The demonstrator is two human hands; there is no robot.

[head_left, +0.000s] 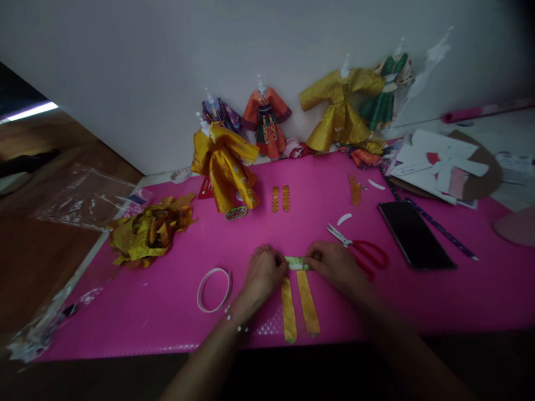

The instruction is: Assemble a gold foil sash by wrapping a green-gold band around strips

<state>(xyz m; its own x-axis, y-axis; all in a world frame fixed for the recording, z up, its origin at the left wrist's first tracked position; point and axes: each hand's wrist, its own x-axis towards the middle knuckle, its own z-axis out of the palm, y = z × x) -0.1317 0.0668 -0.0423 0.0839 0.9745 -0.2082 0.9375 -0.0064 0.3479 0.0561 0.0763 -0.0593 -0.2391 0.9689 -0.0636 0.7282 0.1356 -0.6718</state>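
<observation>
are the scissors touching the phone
Apart: the head view shows pink table between the red-handled scissors and the dark phone, with no overlap.

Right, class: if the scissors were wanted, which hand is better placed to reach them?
Probably the right hand: the red-handled scissors lie right beside it, while the left hand is farther away, across the green strip. Both hands have fingers at the strip's ends.
</observation>
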